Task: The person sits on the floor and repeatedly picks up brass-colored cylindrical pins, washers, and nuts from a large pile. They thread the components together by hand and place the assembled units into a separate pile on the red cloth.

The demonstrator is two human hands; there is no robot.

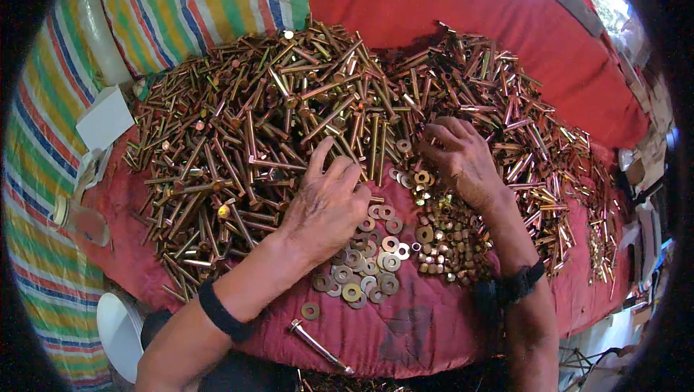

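Observation:
My left hand [327, 200] is over the front of a large heap of bronze-coloured bolts [238, 139]. Its index finger reaches toward the heap while the other fingers curl. A bolt end [377, 199] sticks out beside its thumb, and the rest is hidden under the hand. My right hand [463, 162] bends its fingers down at the heap's inner edge, close to a washer [403, 145]; its fingertips and anything in them are hidden. Flat washers [369, 265] lie loosely piled below my left hand. Nuts [444, 244] are gathered below my right hand.
Red cloth [434, 327] lies under everything. A single bolt with hardware on it [320, 347] and a lone washer [310, 311] lie near the front edge. More bolts [499, 88] spread right. Striped sheeting [54, 161], a white box [105, 119] and a jar [79, 220] are at left.

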